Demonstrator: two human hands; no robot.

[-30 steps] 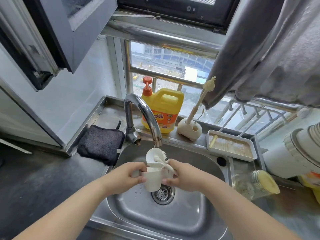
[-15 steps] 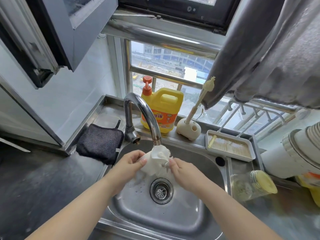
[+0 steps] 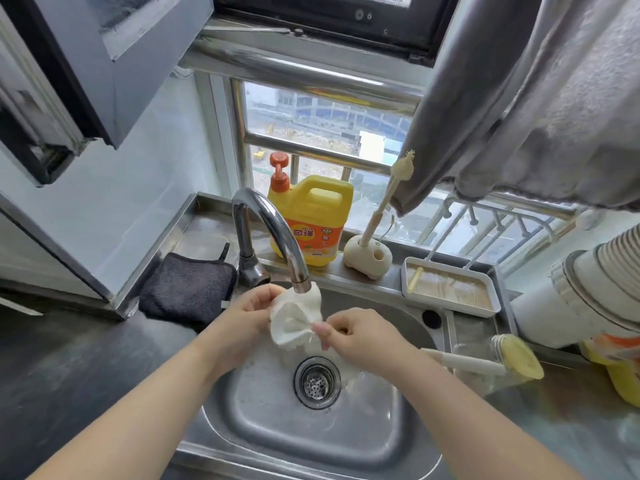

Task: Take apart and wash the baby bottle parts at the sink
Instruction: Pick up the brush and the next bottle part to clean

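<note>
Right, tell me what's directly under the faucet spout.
Under the faucet spout sits a soft white bottle part, held between the left hand and right hand. Below them lies the sink drain. Any water flow can't be made out.

White bottle part (image 3: pixel 294 318), yellow detergent jug (image 3: pixel 317 220), black cloth (image 3: pixel 185 292).

The yellow detergent jug (image 3: pixel 311 220) on the ledge behind the sink has an orange label. On it stand large white Chinese characters, too blurred to read with certainty, and above them a small word in Latin letters that I cannot read surely. The smaller print on the label is not legible. No other text is readable.
</note>
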